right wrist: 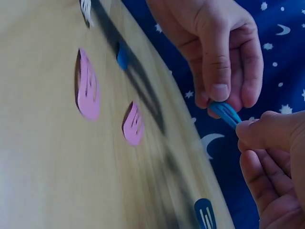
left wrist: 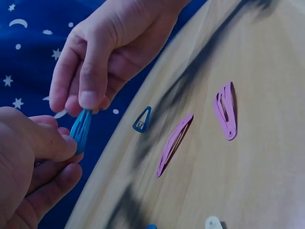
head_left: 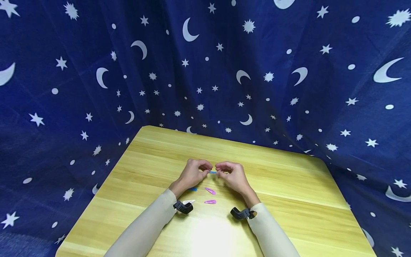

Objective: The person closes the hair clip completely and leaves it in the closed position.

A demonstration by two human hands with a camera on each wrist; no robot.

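Note:
A light-blue snap hair clip (head_left: 213, 172) is held above the table between both hands. The left hand (head_left: 193, 173) pinches one end between thumb and fingers. At the other end, the right hand (head_left: 232, 174) pinches it the same way. In the left wrist view the blue clip (left wrist: 82, 131) shows slits along its length, its ends covered by fingertips. On the table nearer the body lie two pink hair clips (head_left: 210, 191). Another blue clip (head_left: 193, 189) is partly behind the left wrist, and a white clip (head_left: 188, 202) lies by the left wrist camera.
A further dark-blue clip (left wrist: 142, 119) appears in the wrist views, hidden from the head view. Everything rests on a wood-grain table (head_left: 289, 200). A blue curtain (head_left: 218, 71) with moons and stars hangs behind it. Each wrist wears a black camera (head_left: 240, 213).

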